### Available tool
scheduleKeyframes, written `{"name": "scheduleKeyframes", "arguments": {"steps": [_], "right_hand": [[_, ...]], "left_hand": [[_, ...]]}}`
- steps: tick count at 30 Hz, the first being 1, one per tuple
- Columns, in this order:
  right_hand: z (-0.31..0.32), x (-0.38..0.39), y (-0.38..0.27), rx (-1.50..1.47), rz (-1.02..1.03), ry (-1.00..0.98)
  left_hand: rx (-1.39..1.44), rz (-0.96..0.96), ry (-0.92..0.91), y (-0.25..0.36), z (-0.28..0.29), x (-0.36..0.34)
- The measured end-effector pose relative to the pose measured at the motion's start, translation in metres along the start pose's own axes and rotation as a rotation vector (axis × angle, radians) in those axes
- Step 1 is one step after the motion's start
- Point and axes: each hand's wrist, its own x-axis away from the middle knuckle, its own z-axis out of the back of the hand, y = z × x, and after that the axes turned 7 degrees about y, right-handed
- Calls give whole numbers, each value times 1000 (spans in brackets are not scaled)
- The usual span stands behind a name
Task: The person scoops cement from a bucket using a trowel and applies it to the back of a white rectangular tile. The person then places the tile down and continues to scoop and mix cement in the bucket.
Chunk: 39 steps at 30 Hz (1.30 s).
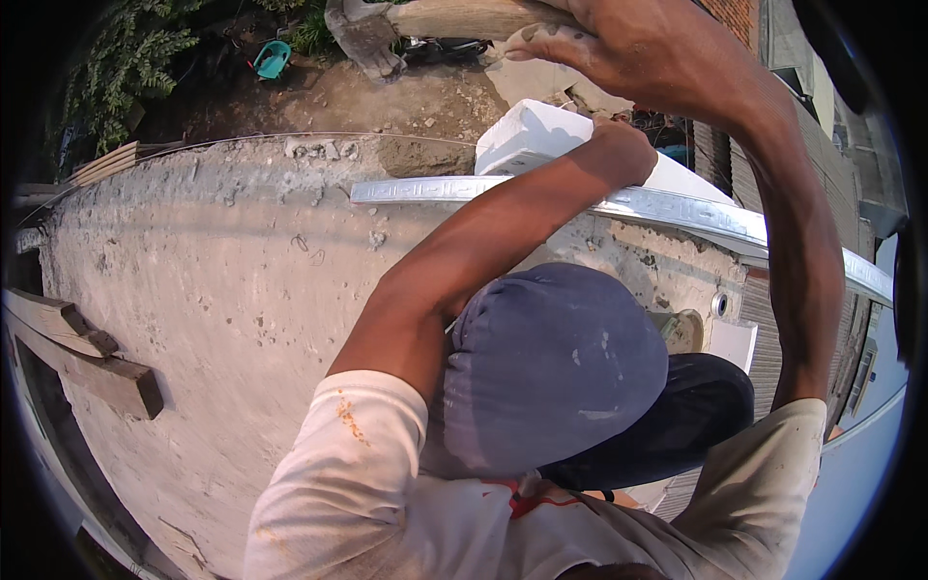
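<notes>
My right hand (580,43) is raised at the top of the view, closed round the wooden handle of a hammer (464,17). The hammer's grey, crusted head is at the handle's left end. Lower down, my left hand (626,150) is bent into a fist at a white block (527,135); its fingers face away, and anything in them is hidden. A silvery metal channel (416,189) passes beneath my left forearm, close to that hand, and runs on to the right behind my right forearm. My bent knee in blue-grey cloth (561,367) is below the channel.
A rough concrete surface (213,319) spreads on the left, with wooden beams (106,372) at its edge. Beyond lie bare earth (358,106), a teal plastic item (272,60) and foliage (126,68). Corrugated roofing (764,338) is at the right. A thin line crosses the far edge.
</notes>
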Motion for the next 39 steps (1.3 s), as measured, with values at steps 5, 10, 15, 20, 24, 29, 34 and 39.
{"name": "scheduleKeyframes", "arguments": {"steps": [5,10,15,20,24,29,34,39], "right_hand": [[86,183,35,-29,-461,321],[65,352,-33,-624,-962,1001],[-11,420,-108,-1074,-1229,1249],[-116,461,-145,-1103,-1628,841],[-106,382,-119,-1132,-1709,651],[-123,340,-60,-929,-1438,631],[-150,352,-3,-784,-1095,413],[-169,384,15,-255,-742,274]], "left_hand": [[228,-320,235,26,45,25],[1202,-244,312,-11,63,140],[1281,185,264,-63,21,217],[918,595,590,-92,-34,194],[828,390,580,-108,-45,143],[1043,158,332,-128,-40,103],[1064,152,261,-132,-41,104],[1009,159,277,-127,-45,94]]}}
